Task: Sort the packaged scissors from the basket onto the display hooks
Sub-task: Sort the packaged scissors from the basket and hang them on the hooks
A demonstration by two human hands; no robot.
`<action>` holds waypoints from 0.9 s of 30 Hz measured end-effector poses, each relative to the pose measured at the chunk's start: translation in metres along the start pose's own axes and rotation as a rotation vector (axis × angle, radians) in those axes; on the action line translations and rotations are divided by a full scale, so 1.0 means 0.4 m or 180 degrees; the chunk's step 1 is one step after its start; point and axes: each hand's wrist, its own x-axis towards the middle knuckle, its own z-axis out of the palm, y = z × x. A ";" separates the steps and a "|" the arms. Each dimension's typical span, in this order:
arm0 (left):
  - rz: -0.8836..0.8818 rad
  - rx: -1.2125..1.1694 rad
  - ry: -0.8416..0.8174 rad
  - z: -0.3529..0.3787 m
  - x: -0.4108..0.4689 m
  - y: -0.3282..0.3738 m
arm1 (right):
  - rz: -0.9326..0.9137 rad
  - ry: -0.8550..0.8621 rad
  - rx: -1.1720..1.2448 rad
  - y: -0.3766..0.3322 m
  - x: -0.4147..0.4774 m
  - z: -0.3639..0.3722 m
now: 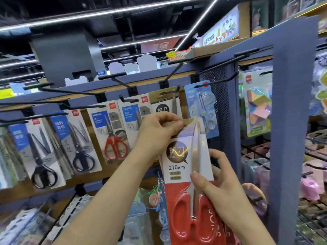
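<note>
Our left hand pinches the top of the red-handled scissors pack. Our right hand grips its edge, thumb on the blade, keeping it upright, presumably to line it up for hooking. Both forearms reach up, and the pack sits just before its hanging twin.

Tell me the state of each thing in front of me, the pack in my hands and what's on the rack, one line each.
Red-handled 210mm scissors pack: off the hooks, held up before the rack by both hands.
Left hand: pinches the pack's top edge.
Right hand: grips the pack's right side, thumb on front.
Gold-topped scissors pack: hanging on a hook.
Blue-carded small scissors pack: hanging on a hook.
Upper black metal hook: bare.
</note>
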 end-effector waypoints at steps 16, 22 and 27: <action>0.1374 0.0162 0.0678 -0.009 0.001 0.141 | -0.0961 0.0497 0.0047 -0.064 0.036 0.042; 0.0914 -0.0217 0.0576 -0.014 0.028 0.162 | -0.0970 0.0471 0.0156 -0.081 0.042 0.042; 0.0512 -0.0391 0.0493 -0.018 0.055 0.164 | -0.0912 0.0412 0.0210 -0.075 0.042 0.039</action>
